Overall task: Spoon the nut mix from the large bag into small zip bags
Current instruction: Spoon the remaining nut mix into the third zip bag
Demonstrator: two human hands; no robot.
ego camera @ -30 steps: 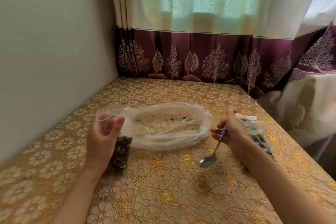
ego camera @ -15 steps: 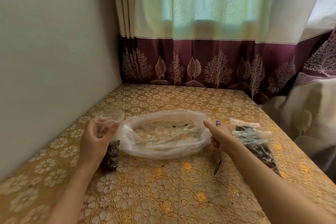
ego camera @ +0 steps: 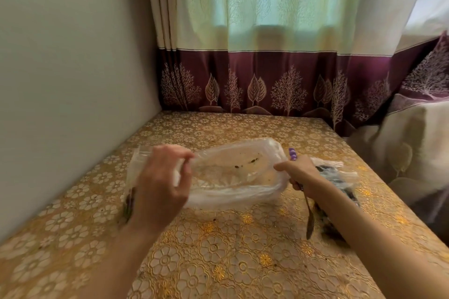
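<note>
Gripping both ends of the large bag (ego camera: pixel 233 175): left hand (ego camera: pixel 160 184) pinching the bag's left rim between thumb and fingers, right hand (ego camera: pixel 297 171) closed round the purple-handled spoon (ego camera: pixel 309 222), forefinger reaching to the bag's right edge. Spoon bowl hanging down, just above the table (ego camera: pixel 243 262).

Large bag lying flat at mid-table, between the two hands, long axis running left to right. Nearly spent by the look of it; only a few dark crumbs showing near the middle.

Small zip bag (ego camera: pixel 132 177) just behind the left hand, standing or held up, dark nut mix low inside; whether the same hand also carries it, cannot tell. A second filled bag (ego camera: pixel 337 177) lying beyond the right forearm, close to the table's right edge.

Judgement: last remnants sit nearer the bag's centre-right, so closer to the spoon hand. Next scoop likely needs the mouth lifted or the film tipped so crumbs gather. Risk: thin film collapsing over the spoon.
</note>
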